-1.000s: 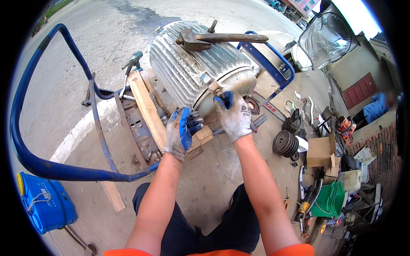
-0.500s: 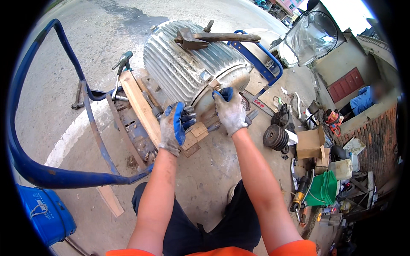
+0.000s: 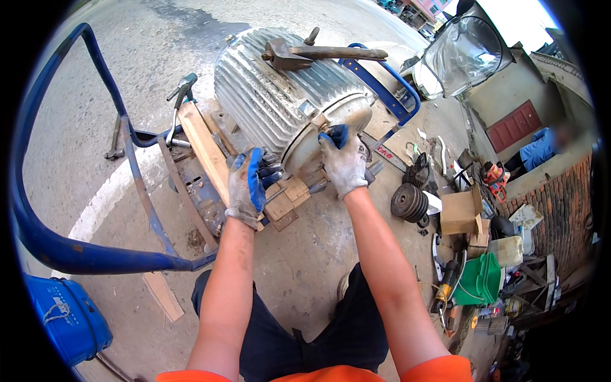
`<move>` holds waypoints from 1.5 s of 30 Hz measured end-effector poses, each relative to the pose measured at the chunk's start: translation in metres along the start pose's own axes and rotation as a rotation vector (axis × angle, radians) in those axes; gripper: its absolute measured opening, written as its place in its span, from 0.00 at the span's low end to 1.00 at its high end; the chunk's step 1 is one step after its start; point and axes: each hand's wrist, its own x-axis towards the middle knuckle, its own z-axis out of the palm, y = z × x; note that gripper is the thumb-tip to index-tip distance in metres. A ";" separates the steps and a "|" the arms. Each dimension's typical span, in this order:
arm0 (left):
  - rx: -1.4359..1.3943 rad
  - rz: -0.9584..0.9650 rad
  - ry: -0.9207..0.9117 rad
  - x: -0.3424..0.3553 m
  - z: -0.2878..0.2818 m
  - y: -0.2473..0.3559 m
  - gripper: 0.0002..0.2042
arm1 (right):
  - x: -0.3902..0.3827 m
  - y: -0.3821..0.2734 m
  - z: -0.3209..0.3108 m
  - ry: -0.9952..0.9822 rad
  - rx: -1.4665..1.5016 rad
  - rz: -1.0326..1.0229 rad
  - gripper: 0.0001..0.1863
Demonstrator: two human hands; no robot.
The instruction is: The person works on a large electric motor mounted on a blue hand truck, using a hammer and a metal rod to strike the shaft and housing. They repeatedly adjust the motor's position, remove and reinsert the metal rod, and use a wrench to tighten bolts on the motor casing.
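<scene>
A large grey finned electric motor [image 3: 273, 95] lies on its side in front of me. My right hand [image 3: 344, 162], in a white glove with blue palm coating, is closed at the rim of its end cover, just below a brownish lug [image 3: 320, 121]. What those fingers pinch is hidden. Lower and to the left, my left hand [image 3: 247, 184], gloved alike, is held with curled fingers above wooden blocks [image 3: 289, 194]. A thin metal rod [image 3: 275, 195] shows beside its fingers; whether it is held I cannot tell. A hammer [image 3: 286, 56] with a wooden handle rests on top of the motor.
Blue tubular cart frame [image 3: 76, 254] curves along the left, beside a wooden plank [image 3: 207, 149] and a ratchet wrench [image 3: 175, 121]. A grooved pulley [image 3: 409, 202], cardboard box [image 3: 459, 213], green bucket [image 3: 480, 280] and angle grinder [image 3: 447, 283] lie right. A person in blue [image 3: 538, 151] is farther off.
My left hand has shifted slightly left and down, away from the motor. My right hand stays at the end cover's rim, nearly unmoved.
</scene>
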 end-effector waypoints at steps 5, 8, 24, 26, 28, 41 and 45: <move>-0.014 -0.002 0.028 -0.002 0.002 0.002 0.10 | 0.001 -0.012 -0.007 -0.093 0.103 0.170 0.11; 0.006 -0.013 0.014 -0.008 0.006 0.005 0.10 | -0.001 -0.004 -0.008 0.068 -0.224 -0.204 0.12; 0.022 0.019 0.048 -0.016 -0.002 0.017 0.10 | 0.013 -0.005 -0.009 -0.142 0.098 0.221 0.14; 0.044 0.017 0.063 -0.016 0.001 0.018 0.11 | 0.014 -0.012 -0.010 -0.252 0.491 0.505 0.14; 0.043 0.025 0.052 -0.016 -0.001 0.020 0.11 | 0.018 -0.005 0.000 -0.299 0.804 0.686 0.20; 0.026 0.014 0.041 -0.020 0.000 0.020 0.10 | 0.018 -0.009 0.013 -0.208 0.897 0.884 0.26; 0.016 0.027 0.036 -0.023 0.002 0.021 0.10 | 0.014 -0.020 0.010 -0.145 0.678 0.702 0.25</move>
